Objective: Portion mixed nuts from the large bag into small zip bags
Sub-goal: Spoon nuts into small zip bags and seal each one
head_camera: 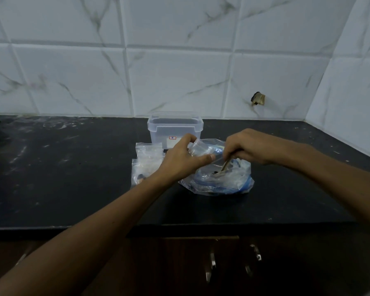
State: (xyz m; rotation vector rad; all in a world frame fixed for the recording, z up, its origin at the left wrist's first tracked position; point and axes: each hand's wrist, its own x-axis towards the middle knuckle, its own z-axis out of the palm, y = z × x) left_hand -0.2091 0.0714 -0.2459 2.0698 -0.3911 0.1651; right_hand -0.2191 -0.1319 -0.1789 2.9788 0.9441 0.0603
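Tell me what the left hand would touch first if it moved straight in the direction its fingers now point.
Probably the right hand: the left hand, gripping a small clear zip bag, points right toward it above the large clear blue-printed plastic bag. Depth is unclear.

Both bare forearms reach forward over the counter. The left hand [183,159] pinches with thumb extended; the right hand [247,147] is curled, apparently gripping something thin.

Domestic kitchen. Evidence: black stone bench [73,167] set in a corner, marble-pattern wall tiles [179,77] behind, dark cupboard doors with metal handles [213,265] beneath.
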